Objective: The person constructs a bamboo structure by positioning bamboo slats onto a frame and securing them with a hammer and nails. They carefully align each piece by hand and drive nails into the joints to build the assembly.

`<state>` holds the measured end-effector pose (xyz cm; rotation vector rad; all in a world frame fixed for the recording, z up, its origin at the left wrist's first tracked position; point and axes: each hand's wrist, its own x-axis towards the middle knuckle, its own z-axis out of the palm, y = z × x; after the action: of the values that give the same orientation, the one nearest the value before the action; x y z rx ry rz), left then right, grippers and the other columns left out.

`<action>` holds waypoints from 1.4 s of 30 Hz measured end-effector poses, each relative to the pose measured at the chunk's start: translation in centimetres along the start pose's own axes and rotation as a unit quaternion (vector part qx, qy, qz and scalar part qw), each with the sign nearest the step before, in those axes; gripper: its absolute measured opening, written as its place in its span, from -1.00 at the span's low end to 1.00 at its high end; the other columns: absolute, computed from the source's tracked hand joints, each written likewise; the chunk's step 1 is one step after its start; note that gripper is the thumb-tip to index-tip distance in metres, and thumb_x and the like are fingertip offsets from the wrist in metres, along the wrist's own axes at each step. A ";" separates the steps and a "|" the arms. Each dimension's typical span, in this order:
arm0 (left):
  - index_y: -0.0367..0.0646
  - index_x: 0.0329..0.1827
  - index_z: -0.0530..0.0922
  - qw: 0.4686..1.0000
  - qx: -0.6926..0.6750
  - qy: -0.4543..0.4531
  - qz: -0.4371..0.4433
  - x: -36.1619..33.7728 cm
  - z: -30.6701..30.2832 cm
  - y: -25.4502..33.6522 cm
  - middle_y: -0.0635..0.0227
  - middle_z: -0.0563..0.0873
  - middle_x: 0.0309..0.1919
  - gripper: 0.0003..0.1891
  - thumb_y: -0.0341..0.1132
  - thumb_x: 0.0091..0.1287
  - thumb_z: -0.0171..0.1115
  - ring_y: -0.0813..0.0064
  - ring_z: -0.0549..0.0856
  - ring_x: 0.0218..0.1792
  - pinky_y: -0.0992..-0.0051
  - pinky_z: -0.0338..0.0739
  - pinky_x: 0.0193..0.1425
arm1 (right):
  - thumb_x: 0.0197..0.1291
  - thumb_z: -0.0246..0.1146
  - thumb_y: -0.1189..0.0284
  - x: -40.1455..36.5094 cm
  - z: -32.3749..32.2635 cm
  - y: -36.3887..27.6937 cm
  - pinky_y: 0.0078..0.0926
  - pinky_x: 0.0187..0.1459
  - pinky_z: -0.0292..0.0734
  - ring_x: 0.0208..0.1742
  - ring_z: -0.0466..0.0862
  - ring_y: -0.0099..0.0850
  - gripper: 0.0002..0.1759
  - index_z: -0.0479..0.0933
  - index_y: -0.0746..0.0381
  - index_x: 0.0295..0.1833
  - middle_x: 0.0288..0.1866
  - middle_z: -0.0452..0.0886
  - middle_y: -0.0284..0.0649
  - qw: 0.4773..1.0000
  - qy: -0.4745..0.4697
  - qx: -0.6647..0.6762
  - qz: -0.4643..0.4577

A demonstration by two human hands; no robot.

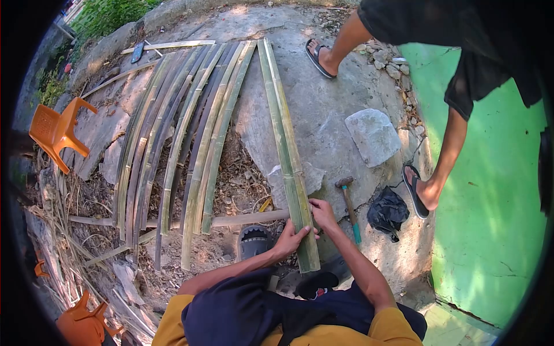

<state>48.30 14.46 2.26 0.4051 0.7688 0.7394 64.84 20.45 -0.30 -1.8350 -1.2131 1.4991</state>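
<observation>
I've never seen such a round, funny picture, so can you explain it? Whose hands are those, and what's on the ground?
There is no machine, just a person working with bare hands. The camera sits on their head and looks down. Their left hand and right hand both hold a pair of long green split bamboo strips. Beside them on the grey stony ground lie a wooden-handled hammer, a flat grey stone and a crumpled black bundle. Further left lies a row of curved bamboo strips. Another person in black sandals stands nearby.
</observation>
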 end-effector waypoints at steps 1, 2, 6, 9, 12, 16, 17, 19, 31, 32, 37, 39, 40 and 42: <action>-0.19 0.38 0.14 1.000 0.005 -0.003 -0.002 -0.1 0.1 0.2 0.08 0.70 0.01 -0.65 -0.43 0.66 0.01 0.26 0.82 -0.02 0.32 0.80 0.05 | 0.48 0.21 0.41 0.4 -0.2 0.5 -0.41 -0.10 0.64 -0.12 0.80 -0.39 -0.72 0.71 0.41 0.02 -0.16 0.83 -0.10 1.000 -0.002 0.000 0.000; -0.19 0.38 0.13 1.000 0.010 -0.006 -0.004 -0.1 0.2 0.4 0.08 0.70 0.01 -0.64 -0.43 0.66 0.00 0.26 0.82 -0.02 0.32 0.80 0.06 | 0.46 0.20 0.40 1.1 -0.8 0.9 -0.38 -0.09 0.64 -0.11 0.81 -0.34 -0.71 0.72 0.40 -0.02 -0.16 0.82 -0.08 1.000 0.010 0.017 -0.006; -0.17 0.45 0.15 1.000 0.002 0.012 -0.013 -0.1 0.1 -0.2 0.12 0.71 0.00 -0.61 -0.43 0.67 -0.01 0.29 0.81 0.00 0.28 0.78 0.10 | 0.40 0.21 0.34 2.6 -3.8 -0.9 -0.24 0.00 0.63 -0.09 0.80 -0.11 -0.70 0.70 0.37 -0.05 -0.17 0.79 0.02 0.978 0.143 -0.154 0.007; -0.17 0.45 0.15 1.000 0.010 0.010 -0.008 0.1 -0.2 -0.5 0.12 0.70 0.00 -0.61 -0.43 0.66 -0.01 0.28 0.81 0.01 0.28 0.78 0.10 | 0.36 0.30 0.23 3.5 -4.9 -2.9 -0.13 0.09 0.60 -0.02 0.77 0.03 -0.64 0.67 0.33 0.00 -0.10 0.77 0.11 0.948 0.219 -0.232 -0.010; -0.17 0.47 0.13 1.000 0.010 0.011 -0.002 0.5 -0.6 -1.1 0.12 0.69 0.01 -0.59 -0.43 0.66 -0.01 0.28 0.80 0.01 0.28 0.78 0.10 | 0.31 0.39 0.16 4.2 -4.8 -3.6 -0.10 0.20 0.56 0.11 0.74 0.05 -0.53 0.65 0.32 0.14 0.01 0.75 0.14 0.934 0.248 -0.237 -0.104; -0.17 0.47 0.12 1.000 0.022 0.015 -0.008 0.6 -0.8 -1.3 0.11 0.69 0.03 -0.59 -0.43 0.66 -0.01 0.27 0.80 0.01 0.26 0.79 0.09 | 0.27 0.45 0.12 4.8 -4.5 -4.2 -0.12 0.25 0.55 0.20 0.70 0.03 -0.46 0.66 0.30 0.18 0.11 0.73 0.15 0.942 0.183 -0.238 -0.150; -0.17 0.47 0.12 1.000 0.024 0.015 -0.006 0.7 -0.8 -1.3 0.11 0.69 0.03 -0.59 -0.43 0.66 -0.01 0.27 0.80 0.01 0.25 0.79 0.09 | 0.26 0.46 0.12 4.9 -4.4 -4.3 -0.12 0.24 0.55 0.19 0.71 0.03 -0.46 0.66 0.29 0.19 0.11 0.74 0.13 0.948 0.157 -0.234 -0.146; -0.17 0.46 0.12 1.000 0.022 0.016 -0.010 0.8 -0.9 -1.2 0.11 0.69 0.03 -0.59 -0.43 0.66 0.00 0.27 0.80 0.01 0.25 0.79 0.09 | 0.24 0.47 0.12 4.9 -4.3 -4.1 -0.13 0.24 0.56 0.19 0.72 0.03 -0.45 0.67 0.27 0.20 0.11 0.74 0.11 0.954 0.129 -0.230 -0.141; -0.20 0.38 0.19 0.999 0.005 0.038 -0.016 2.3 -1.4 -0.9 0.10 0.70 0.00 -0.66 -0.40 0.66 0.02 0.24 0.82 -0.02 0.27 0.81 0.04 | 0.20 0.53 0.16 3.1 -4.5 -3.0 -0.22 0.11 0.64 0.08 0.78 -0.10 -0.49 0.69 0.28 0.13 -0.01 0.79 0.02 0.962 0.128 -0.202 -0.133; -0.18 0.43 0.18 0.999 0.002 0.034 -0.021 2.5 -1.5 -1.0 0.07 0.69 0.01 -0.62 -0.41 0.66 0.03 0.22 0.81 0.01 0.24 0.80 0.07 | 0.20 0.53 0.17 3.2 -4.8 -3.1 -0.22 0.11 0.64 0.09 0.79 -0.10 -0.49 0.69 0.28 0.13 0.00 0.79 0.03 0.965 0.116 -0.201 -0.123; -0.18 0.44 0.17 1.000 -0.002 0.017 -0.006 2.6 -1.9 -1.1 0.08 0.70 0.01 -0.62 -0.40 0.66 0.02 0.21 0.81 0.01 0.22 0.79 0.08 | 0.19 0.54 0.19 3.5 -5.2 -3.5 -0.22 0.13 0.64 0.11 0.79 -0.10 -0.49 0.67 0.27 0.14 0.01 0.79 0.04 0.967 0.102 -0.202 -0.116; -0.18 0.44 0.17 1.000 0.003 0.013 -0.001 2.4 -2.0 -1.0 0.08 0.70 0.01 -0.62 -0.39 0.67 0.01 0.20 0.81 0.01 0.21 0.79 0.09 | 0.18 0.54 0.20 3.6 -5.1 -3.2 -0.21 0.13 0.64 0.09 0.78 -0.07 -0.49 0.67 0.25 0.15 0.00 0.79 0.04 0.964 0.104 -0.205 -0.134; -0.18 0.44 0.17 1.000 0.008 0.010 0.002 2.4 -2.0 -1.0 0.08 0.69 0.01 -0.62 -0.39 0.67 0.01 0.20 0.81 0.01 0.21 0.79 0.09 | 0.18 0.54 0.20 3.8 -4.9 -3.0 -0.21 0.13 0.64 0.09 0.78 -0.07 -0.49 0.67 0.25 0.15 0.00 0.79 0.04 0.964 0.104 -0.205 -0.135; -0.17 0.44 0.17 1.000 0.013 0.004 0.004 2.6 -2.0 -1.2 0.08 0.69 0.02 -0.62 -0.39 0.67 0.01 0.19 0.81 0.01 0.21 0.79 0.09 | 0.20 0.52 0.24 3.7 -4.9 -3.2 -0.16 0.03 0.64 -0.06 0.78 -0.07 -0.55 0.66 0.26 0.11 -0.12 0.78 0.00 0.921 0.153 -0.275 -0.229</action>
<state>48.60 15.72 -0.98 0.4284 0.7843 0.7388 68.46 26.04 1.78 -1.8311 -1.8592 0.6214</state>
